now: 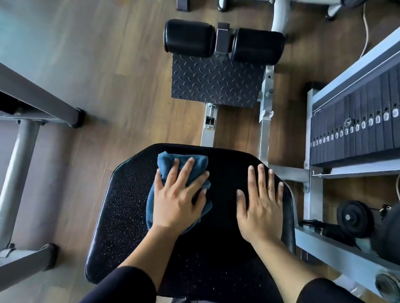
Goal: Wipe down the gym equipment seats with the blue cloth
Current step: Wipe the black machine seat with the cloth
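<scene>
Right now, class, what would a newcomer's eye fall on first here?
The left hand presses a blue cloth flat on the black seat at centre; the right hand rests bare beside it. Beyond sit two black rollers, with a weight stack along the right.

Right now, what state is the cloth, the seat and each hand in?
seat: black, speckled surface.
left hand: fingers straight, pressing the blue cloth.
blue cloth: bunched, lying on the seat.
right hand: flat on the seat, holding nothing.
</scene>
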`<state>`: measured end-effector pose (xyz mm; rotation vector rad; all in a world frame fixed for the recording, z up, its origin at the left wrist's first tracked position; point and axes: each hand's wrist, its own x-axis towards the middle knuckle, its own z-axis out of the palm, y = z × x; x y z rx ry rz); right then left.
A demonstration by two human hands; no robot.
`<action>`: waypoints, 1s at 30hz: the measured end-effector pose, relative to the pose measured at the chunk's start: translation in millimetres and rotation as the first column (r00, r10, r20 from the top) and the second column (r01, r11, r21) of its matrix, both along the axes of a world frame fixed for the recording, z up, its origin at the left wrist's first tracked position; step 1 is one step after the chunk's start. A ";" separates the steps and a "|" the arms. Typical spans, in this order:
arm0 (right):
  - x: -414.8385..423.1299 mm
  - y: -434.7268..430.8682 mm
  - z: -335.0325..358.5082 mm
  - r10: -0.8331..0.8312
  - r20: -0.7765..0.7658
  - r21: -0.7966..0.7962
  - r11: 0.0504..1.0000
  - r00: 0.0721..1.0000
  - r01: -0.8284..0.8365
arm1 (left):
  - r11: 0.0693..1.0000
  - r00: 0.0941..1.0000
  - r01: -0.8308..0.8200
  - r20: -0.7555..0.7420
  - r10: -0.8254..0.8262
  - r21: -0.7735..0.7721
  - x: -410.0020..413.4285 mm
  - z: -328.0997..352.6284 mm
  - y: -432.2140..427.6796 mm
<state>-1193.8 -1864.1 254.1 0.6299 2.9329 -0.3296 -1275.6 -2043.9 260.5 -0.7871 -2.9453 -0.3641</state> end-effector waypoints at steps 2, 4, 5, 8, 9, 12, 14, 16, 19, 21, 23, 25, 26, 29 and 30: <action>-0.8 -0.6 0.2 -0.003 0.003 -0.005 1.000 1.000 0.004 | 0.997 0.997 0.080 -0.017 -0.080 0.015 -1.1 -0.5 -16.6; -0.7 -1.0 0.9 -0.008 0.002 -0.007 1.000 1.000 0.008 | 1.000 1.000 0.023 -0.005 -0.023 0.015 -8.2 -0.9 -22.4; -0.9 -1.1 1.1 -0.010 -0.002 -0.008 1.000 1.000 0.010 | 0.998 0.998 -0.058 0.011 0.058 0.007 -11.7 -1.4 -21.7; -0.6 -2.0 1.0 -0.009 -0.010 -0.016 1.000 1.000 0.009 | 0.943 0.939 -0.334 0.079 0.334 -0.010 -21.1 -1.7 -12.2; -0.6 -1.6 0.7 -0.009 -0.014 -0.016 1.000 1.000 0.008 | 0.917 0.911 -0.399 0.099 0.399 -0.019 -23.9 -1.6 -6.9; -0.3 -0.6 -0.4 -0.004 -0.013 -0.014 1.000 1.000 0.004 | 0.900 0.895 -0.433 0.092 0.436 -0.051 -21.2 -0.3 8.4; 0.4 -0.4 -1.0 -0.003 0.005 -0.011 1.000 1.000 0.003 | 0.954 0.952 -0.297 0.062 0.300 -0.047 -2.9 0.8 9.1; 0.4 -0.8 -1.3 -0.001 0.021 -0.007 1.000 1.000 0.001 | 0.991 0.992 -0.123 0.028 0.125 -0.043 18.0 2.4 -2.4; -0.4 -0.5 -0.8 -0.009 0.028 -0.010 1.000 1.000 0.009 | 1.000 1.000 0.026 0.007 -0.026 -0.016 15.8 2.4 -25.2; -0.3 -1.2 -0.3 -0.010 0.025 -0.014 1.000 1.000 0.010 | 1.000 1.000 0.018 -0.003 -0.018 0.004 -1.2 0.7 -33.1; -0.4 -1.3 -0.2 -0.009 0.022 -0.022 1.000 1.000 0.010 | 0.997 0.997 -0.075 -0.002 0.075 -0.004 -17.4 -1.8 -35.7; -0.7 -1.1 -0.4 -0.013 0.016 -0.025 1.000 1.000 0.013 | 0.973 0.973 -0.228 0.023 0.228 -0.016 -31.8 -3.1 -31.6; -0.4 -0.9 -0.9 -0.014 0.015 -0.025 1.000 1.000 0.014 | 0.946 0.945 -0.324 0.050 0.324 -0.018 -38.7 -3.6 -26.0; 1.1 -0.5 -1.3 -0.015 0.013 -0.030 0.999 1.000 0.015 | 0.842 0.834 -0.537 0.119 0.539 -0.047 -45.8 -4.2 0.1; 1.6 -0.7 -1.0 -0.015 0.016 -0.029 0.999 1.000 0.015 | 0.843 0.835 -0.536 0.115 0.538 -0.049 -41.9 -3.3 6.8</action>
